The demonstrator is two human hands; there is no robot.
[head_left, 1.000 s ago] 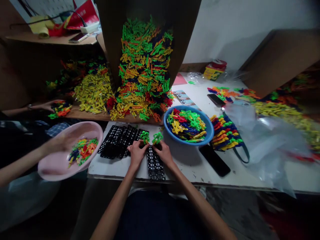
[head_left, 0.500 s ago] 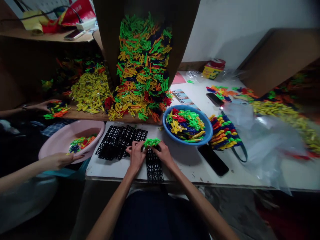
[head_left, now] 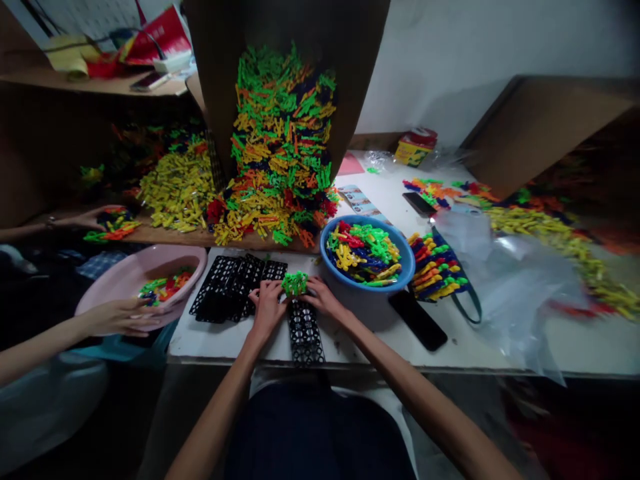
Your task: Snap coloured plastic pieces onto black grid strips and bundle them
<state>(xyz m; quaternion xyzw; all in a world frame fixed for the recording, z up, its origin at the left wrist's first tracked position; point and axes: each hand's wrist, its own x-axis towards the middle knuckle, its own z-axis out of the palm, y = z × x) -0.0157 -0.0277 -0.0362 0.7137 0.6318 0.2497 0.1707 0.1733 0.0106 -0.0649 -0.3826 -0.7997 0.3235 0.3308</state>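
My left hand (head_left: 267,305) and my right hand (head_left: 323,299) are closed together on a bunch of green plastic pieces (head_left: 295,283), pressing it from both sides. The bunch sits at the far end of a long black grid tray (head_left: 305,333) that lies on the white table (head_left: 215,340) in front of me. A blue bowl (head_left: 397,277) heaped with mixed coloured pieces stands just right of my right hand. More black grid trays (head_left: 233,290) lie stacked just left of my left hand.
A tilted cardboard box (head_left: 350,80) spills a big heap of coloured pieces (head_left: 280,167) onto a board. Another person's hand (head_left: 123,317) holds a pink basin (head_left: 125,287) at the left. A black phone (head_left: 417,320), rows of sorted pieces (head_left: 435,270) and clear plastic bags (head_left: 515,280) lie to the right.
My hands brought two separate green bunches together into one over the black tray. The other person lowered the pink basin beside the table. The view shifted slightly.
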